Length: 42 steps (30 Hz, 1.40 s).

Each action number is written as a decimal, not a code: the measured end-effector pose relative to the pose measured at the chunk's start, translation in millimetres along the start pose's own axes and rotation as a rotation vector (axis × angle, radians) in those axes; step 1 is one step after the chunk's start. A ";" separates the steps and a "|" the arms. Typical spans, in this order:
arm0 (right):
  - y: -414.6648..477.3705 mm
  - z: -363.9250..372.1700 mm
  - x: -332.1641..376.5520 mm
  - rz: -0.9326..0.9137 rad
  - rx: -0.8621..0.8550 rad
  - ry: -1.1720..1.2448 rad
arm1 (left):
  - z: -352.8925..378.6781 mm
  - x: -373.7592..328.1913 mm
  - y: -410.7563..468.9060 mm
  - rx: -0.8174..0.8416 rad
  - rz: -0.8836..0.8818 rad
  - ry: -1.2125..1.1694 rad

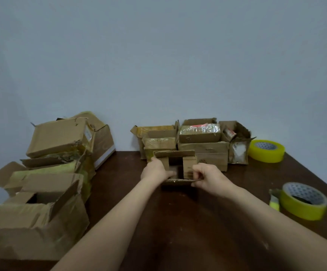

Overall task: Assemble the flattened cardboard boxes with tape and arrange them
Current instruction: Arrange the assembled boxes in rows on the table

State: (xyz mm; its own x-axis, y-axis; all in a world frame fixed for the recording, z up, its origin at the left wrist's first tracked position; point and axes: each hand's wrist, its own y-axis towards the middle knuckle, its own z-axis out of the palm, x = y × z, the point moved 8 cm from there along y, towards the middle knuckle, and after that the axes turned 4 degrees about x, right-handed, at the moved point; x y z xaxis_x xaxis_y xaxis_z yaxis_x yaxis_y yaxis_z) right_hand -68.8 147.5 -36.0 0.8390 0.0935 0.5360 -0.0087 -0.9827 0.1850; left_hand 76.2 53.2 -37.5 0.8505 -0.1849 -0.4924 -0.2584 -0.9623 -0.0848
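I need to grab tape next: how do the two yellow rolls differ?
The far tape roll sits beside the boxes; the near tape roll lies apart, closer to the person. The near tape roll has a loose tail; the far tape roll shows none. Both are yellow with patterned cores.

Matt brown cardboard boxes (203, 153) (some glossy-taped) on dark wood table (178, 222).
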 end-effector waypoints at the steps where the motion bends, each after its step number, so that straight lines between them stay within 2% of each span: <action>1: -3.5 -1.6 -6.4 0.041 0.043 0.074 | 1.0 -2.3 0.7 -0.030 0.006 0.035; 3: -8.5 -8.0 -17.6 0.147 0.067 0.332 | 2.0 -8.5 2.2 -0.057 0.039 0.057; 5: -7.5 -19.0 -34.2 0.314 -0.047 0.490 | 2.9 -20.6 -1.5 -0.057 0.101 0.025; 7: -5.5 -27.8 -46.6 0.489 -0.131 0.352 | -0.4 -34.5 -8.2 -0.086 0.155 0.015; 10: -1.7 -37.5 -46.0 0.624 -0.152 0.082 | -7.5 -52.3 -18.7 -0.150 0.225 0.010; 14: -6.4 -55.2 -54.0 0.782 -0.218 -0.012 | -0.2 -64.2 -24.0 -0.104 0.275 -0.090; 17: -10.5 -66.2 -60.3 0.779 -0.182 -0.068 | 5.5 -71.6 -26.5 -0.069 0.272 -0.147; 20: -17.4 -86.8 -67.0 0.723 -0.253 -0.079 | 8.7 -79.0 -21.5 -0.039 0.260 -0.197; 25: -44.6 -118.1 -110.0 0.816 -0.456 0.273 | 38.4 -84.4 1.7 0.108 0.146 -0.518; 29: -57.1 -122.3 -147.0 0.895 -0.533 0.335 | 69.1 -100.2 12.3 0.208 0.101 -0.702; 31: -54.8 -124.5 -155.4 0.880 -0.555 0.287 | 77.2 -106.8 17.1 0.241 0.082 -0.770; 38: -30.9 -129.5 -148.2 0.801 -0.477 0.150 | 73.2 -115.3 12.3 0.339 0.075 -0.763; 42: -32.4 -142.3 -101.1 0.707 -0.619 -0.041 | 41.7 -106.6 -0.3 0.197 0.201 -0.562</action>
State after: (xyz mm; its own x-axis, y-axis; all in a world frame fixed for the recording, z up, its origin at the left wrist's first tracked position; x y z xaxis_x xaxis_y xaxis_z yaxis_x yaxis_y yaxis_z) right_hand -230.7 192.6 21.1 0.5473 -0.5096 0.6639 -0.8010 -0.5489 0.2390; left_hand -33.5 81.6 -21.1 0.4199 -0.1735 -0.8908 -0.5133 -0.8549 -0.0755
